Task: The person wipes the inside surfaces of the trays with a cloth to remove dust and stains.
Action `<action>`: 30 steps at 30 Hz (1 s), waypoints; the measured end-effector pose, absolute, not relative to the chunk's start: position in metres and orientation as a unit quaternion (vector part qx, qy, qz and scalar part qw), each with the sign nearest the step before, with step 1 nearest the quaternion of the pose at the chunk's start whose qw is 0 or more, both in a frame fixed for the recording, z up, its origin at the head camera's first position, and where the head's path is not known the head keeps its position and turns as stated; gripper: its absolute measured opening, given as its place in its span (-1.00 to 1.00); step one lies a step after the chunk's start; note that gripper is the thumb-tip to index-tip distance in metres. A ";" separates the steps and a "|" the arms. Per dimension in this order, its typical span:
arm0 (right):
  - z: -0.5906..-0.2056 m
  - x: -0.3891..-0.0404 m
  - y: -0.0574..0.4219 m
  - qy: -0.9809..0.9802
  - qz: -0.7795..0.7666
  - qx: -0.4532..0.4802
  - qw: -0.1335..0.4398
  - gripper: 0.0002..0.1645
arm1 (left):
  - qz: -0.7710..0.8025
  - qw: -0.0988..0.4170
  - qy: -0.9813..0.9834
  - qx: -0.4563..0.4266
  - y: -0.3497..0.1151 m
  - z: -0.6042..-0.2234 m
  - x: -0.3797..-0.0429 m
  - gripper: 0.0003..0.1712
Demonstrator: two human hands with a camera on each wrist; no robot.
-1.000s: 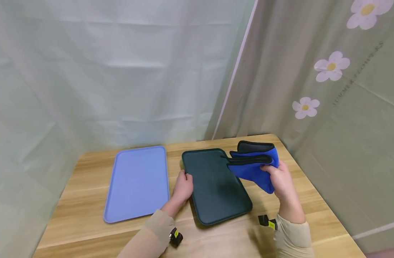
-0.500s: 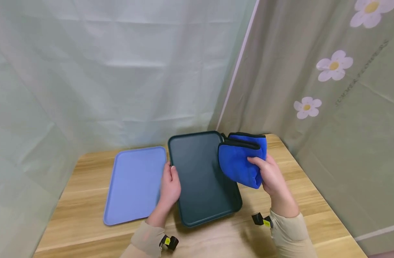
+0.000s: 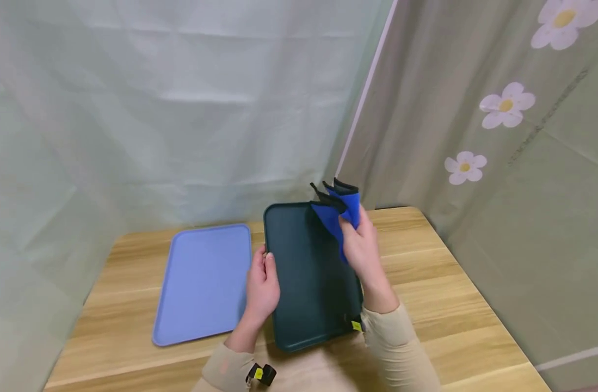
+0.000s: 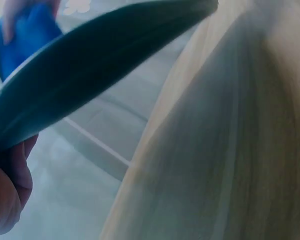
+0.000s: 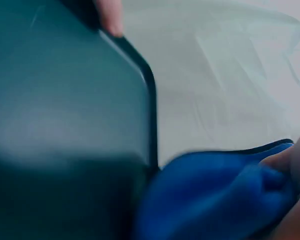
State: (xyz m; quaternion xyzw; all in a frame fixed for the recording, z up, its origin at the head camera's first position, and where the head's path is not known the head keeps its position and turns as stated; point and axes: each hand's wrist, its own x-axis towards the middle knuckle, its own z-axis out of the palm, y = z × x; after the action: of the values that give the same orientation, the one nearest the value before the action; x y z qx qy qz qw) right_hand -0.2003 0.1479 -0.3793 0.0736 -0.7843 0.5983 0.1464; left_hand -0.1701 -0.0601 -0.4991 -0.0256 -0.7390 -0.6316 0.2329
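Observation:
My left hand (image 3: pixel 263 286) grips the left rim of a dark green tray (image 3: pixel 303 283), thumb over the edge and fingers beneath. In the left wrist view the tray (image 4: pixel 90 70) shows edge-on, raised off the wooden table with its shadow below. A folded blue cloth (image 3: pixel 332 218) with black edging is held in my right hand (image 3: pixel 362 245), over the tray's upper right part. In the right wrist view the cloth (image 5: pixel 215 195) lies right at the tray's edge, bunched between thumb and fingers.
A light blue tray (image 3: pixel 203 283) lies flat on the wooden table (image 3: pixel 436 288), left of the dark one. Pale curtains (image 3: pixel 205 109) hang behind the table, and a flower-printed one (image 3: pixel 534 218) stands along its right side.
The dark green tray has been lifted and tilted, its left rim gripped by my left hand. My right hand has carried the blue cloth leftward, from beside the tray to over it.

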 end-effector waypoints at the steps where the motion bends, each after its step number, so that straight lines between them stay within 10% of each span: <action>1: -0.383 -0.200 0.137 -0.801 0.572 0.075 0.161 -0.51 | -0.630 0.236 -0.739 -0.032 -0.059 -0.499 -0.168 -0.64; 11: -0.427 -0.177 0.066 -0.874 0.395 0.247 0.140 -0.22 | -0.650 0.259 -0.709 -0.083 -0.064 -0.499 -0.161 -0.64; 30: -0.427 -0.180 0.076 -0.847 0.311 0.389 0.183 0.00 | -0.637 0.284 -0.698 -0.165 -0.079 -0.504 -0.154 -0.50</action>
State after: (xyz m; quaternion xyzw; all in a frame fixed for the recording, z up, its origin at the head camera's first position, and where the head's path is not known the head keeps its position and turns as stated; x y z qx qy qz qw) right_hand -0.1796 0.0756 -0.4269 0.3895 -0.8475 0.3107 0.1831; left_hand -0.1545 -0.0793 -0.5041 -0.1648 -0.6975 -0.6370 0.2839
